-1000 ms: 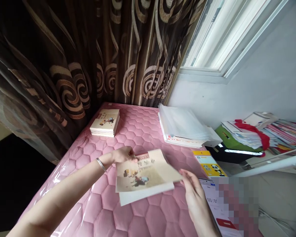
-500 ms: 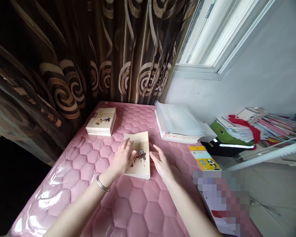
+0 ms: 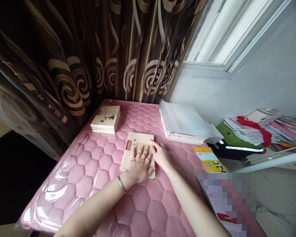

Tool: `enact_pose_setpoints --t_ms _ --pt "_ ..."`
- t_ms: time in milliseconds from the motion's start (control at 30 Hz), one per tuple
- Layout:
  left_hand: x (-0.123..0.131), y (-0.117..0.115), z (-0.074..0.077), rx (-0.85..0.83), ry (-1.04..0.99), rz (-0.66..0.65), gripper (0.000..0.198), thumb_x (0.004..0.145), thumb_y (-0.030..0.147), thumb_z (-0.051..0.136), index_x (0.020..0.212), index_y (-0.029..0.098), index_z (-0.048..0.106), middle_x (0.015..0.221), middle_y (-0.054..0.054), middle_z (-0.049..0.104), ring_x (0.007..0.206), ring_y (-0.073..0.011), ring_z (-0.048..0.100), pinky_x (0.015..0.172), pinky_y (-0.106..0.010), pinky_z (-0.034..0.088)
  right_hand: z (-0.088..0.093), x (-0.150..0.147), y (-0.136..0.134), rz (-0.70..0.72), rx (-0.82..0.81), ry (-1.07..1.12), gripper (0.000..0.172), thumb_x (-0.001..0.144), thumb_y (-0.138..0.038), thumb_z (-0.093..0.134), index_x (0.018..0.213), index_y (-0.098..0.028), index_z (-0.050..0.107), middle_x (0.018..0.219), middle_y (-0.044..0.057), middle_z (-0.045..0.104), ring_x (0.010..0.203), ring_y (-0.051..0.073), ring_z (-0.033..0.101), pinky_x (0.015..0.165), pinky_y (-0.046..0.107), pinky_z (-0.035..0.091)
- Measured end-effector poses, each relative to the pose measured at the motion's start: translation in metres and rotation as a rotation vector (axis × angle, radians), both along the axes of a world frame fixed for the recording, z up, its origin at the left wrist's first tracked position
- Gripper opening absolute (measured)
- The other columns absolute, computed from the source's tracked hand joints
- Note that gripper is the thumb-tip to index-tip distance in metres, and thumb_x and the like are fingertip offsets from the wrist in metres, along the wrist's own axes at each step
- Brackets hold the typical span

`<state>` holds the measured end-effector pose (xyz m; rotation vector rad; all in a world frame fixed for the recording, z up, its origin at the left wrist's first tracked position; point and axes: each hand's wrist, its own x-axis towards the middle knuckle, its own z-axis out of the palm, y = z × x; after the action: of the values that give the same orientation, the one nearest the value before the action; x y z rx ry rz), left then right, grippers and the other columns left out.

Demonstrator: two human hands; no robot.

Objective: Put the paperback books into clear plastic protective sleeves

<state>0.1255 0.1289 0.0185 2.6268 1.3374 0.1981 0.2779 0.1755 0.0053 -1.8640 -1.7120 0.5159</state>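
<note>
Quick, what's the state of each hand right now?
Left hand: open, lying flat on the paperback book, not gripping.
Right hand: open, fingertips resting on the book's upper right corner area, not gripping.

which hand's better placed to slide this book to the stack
Probably the left hand: it lies flat on the book, nearer the stack, while the right hand sits at the book's right edge.

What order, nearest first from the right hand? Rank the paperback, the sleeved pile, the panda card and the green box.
From the right hand:
1. Paperback, under its fingertips, to its left.
2. Sleeved pile, ahead.
3. Panda card, right.
4. Green box, farther right.
</note>
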Motion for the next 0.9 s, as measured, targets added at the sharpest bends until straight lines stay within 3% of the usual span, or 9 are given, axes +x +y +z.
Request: enact_pose_setpoints --t_ms 200,467,633,733,833,900 --pt "0.001 -0.003 -0.001 0.035 0.005 -0.008 0.069 0.095 0.059 0.027 0.151 0.017 0.030 0.159 -0.014 0.018 0.147 -0.0339 0.015 0.115 -0.063 0.008 0.005 -0.001 0.009 0.011 -0.037 -0.258 0.042 0.097 -0.027 0.037 0.134 -0.029 0.056 0.103 0.008 0.055 0.097 0.021 0.060 0.085 0.029 0.045" --pt "0.000 -0.006 -0.018 0.131 0.005 0.081 0.074 0.095 0.057 0.027 0.150 0.007 0.029 0.157 -0.019 0.023 0.147 -0.0308 0.020 0.118 -0.054 0.013 -0.004 0.003 0.012 0.031 -0.041 -0.275 0.042 0.099 -0.030 0.035 0.137 -0.032 0.052 0.104 0.006 0.053 0.098 0.018 0.059 0.087 0.026 0.044" --pt "-0.024 -0.008 -0.021 0.159 -0.025 0.355 0.063 0.096 0.046 0.033 0.150 0.013 0.033 0.157 -0.016 0.029 0.145 -0.0323 0.025 0.116 -0.056 0.018 -0.002 0.001 0.010 0.015 -0.078 -0.287 0.043 0.099 -0.031 0.035 0.140 -0.031 0.050 0.103 0.007 0.053 0.098 0.021 0.060 0.087 0.030 0.046" --pt "-0.041 -0.004 -0.015 0.117 -0.100 0.528 0.056 0.096 0.036 0.038 0.147 0.014 0.038 0.151 -0.018 0.040 0.136 -0.0342 0.039 0.110 -0.053 0.031 0.001 -0.002 0.002 0.018 -0.075 -0.247 0.045 0.097 -0.028 0.039 0.140 -0.026 0.049 0.105 0.009 0.055 0.103 0.022 0.059 0.094 0.032 0.044" --pt "-0.053 0.009 -0.006 -0.021 -0.251 0.599 0.047 0.092 0.023 0.043 0.138 0.015 0.049 0.130 -0.019 0.058 0.115 -0.0281 0.058 0.099 -0.041 0.042 0.000 -0.004 -0.013 -0.009 -0.059 -0.163 0.046 0.093 -0.027 0.044 0.138 -0.020 0.051 0.110 0.010 0.059 0.109 0.023 0.058 0.099 0.031 0.042" --pt "-0.057 0.021 -0.001 -0.166 -0.394 0.674 0.043 0.088 0.018 0.048 0.131 0.013 0.052 0.118 -0.018 0.063 0.108 -0.0264 0.061 0.095 -0.037 0.044 -0.003 -0.006 -0.023 -0.033 -0.062 -0.106 0.046 0.091 -0.028 0.046 0.135 -0.019 0.053 0.112 0.010 0.062 0.109 0.023 0.059 0.096 0.031 0.044"
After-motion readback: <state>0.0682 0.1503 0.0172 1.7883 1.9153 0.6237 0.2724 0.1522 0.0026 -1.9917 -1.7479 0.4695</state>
